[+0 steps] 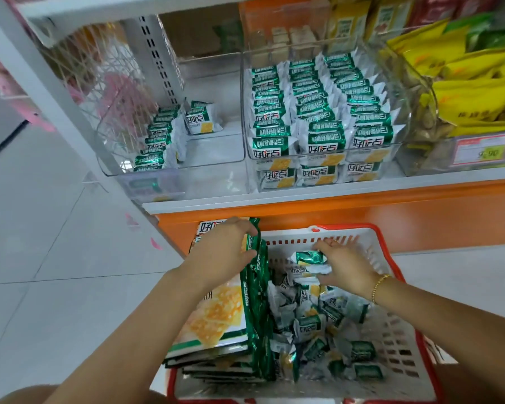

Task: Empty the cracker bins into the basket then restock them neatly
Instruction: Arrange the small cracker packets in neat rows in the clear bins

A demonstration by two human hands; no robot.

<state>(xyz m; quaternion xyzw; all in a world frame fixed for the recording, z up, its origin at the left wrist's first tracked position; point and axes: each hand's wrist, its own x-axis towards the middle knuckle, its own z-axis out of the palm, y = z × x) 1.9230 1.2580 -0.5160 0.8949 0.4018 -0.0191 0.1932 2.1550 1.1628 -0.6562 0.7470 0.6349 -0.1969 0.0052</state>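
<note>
Left hand [225,252] grips on-edge bag [216,313] — right hand [344,266] pinches packet [308,257], axis crosswise.

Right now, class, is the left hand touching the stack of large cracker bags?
Touching. The head view shows the left hand gripping the top edge of the large cracker bags.

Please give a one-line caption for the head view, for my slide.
Left hand grips large cracker bags; right hand picks small packets from the red basket below clear shelf bins.
</note>
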